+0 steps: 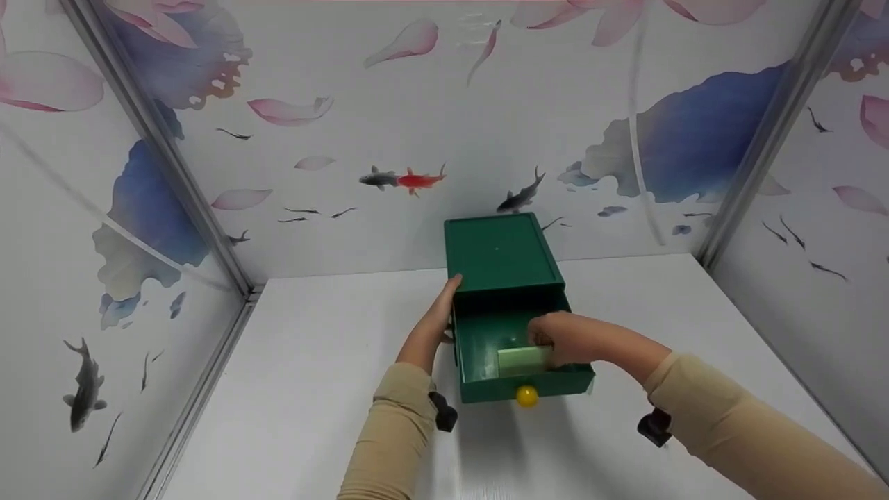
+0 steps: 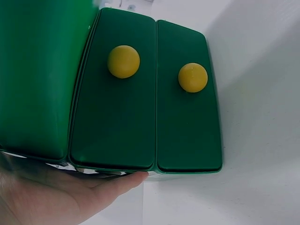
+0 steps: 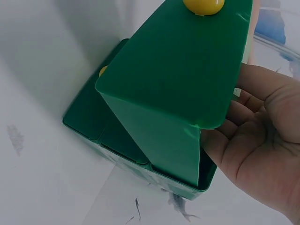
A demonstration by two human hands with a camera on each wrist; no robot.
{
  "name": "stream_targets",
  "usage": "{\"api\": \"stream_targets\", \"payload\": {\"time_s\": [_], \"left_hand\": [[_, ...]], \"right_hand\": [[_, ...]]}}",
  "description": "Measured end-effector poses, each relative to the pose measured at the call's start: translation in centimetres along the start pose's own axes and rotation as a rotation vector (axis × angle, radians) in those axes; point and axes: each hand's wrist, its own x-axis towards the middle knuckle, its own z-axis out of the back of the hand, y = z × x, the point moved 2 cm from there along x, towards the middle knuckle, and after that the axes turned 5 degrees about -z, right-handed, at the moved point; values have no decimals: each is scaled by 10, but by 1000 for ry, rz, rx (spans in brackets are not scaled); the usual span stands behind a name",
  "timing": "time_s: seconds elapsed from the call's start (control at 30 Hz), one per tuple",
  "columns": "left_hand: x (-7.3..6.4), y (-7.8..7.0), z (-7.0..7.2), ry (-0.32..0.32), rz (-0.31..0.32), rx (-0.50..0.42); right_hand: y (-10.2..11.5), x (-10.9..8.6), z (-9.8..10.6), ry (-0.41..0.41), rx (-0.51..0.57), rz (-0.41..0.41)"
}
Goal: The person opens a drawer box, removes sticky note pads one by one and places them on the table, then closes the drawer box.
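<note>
A green drawer cabinet (image 1: 496, 251) stands against the back wall, its top drawer (image 1: 486, 392) pulled out. Inside that drawer, near the front, is a light green rectangular object (image 1: 519, 361); its kind cannot be made out. My right hand (image 1: 566, 337) reaches over the drawer's right side and grips the object's right end, its fingers partly hidden by the drawer wall in the right wrist view. Along the cabinet's left side lies my left hand (image 1: 437, 316), its thumb extended by the top edge. In the left wrist view, the left palm (image 2: 61, 197) is beside the cabinet.
Two lower drawers, the middle one (image 2: 112, 117) and the bottom one (image 2: 187, 126), are closed, each with a yellow knob. A yellow knob (image 1: 527, 396) sticks out from the top drawer's front. White panels printed with fish and petals enclose the white table (image 1: 312, 361).
</note>
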Motion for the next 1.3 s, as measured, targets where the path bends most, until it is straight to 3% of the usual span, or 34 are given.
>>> {"api": "stream_targets", "payload": {"time_s": [0.23,0.53,0.87,1.3], "left_hand": [[0,0,0,-8,-13,16],[1,0,-2,-9,-33,26],[0,-1,-1,-19,-23,28],[1,-1,-1,-19,-16,27]], "right_hand": [[-1,-11,6,-90,11,33],[-10,-36,28,-252,177,134],[-32,-53,33,-321,258,85],[-65,-68,30,-293,455,-34]]}}
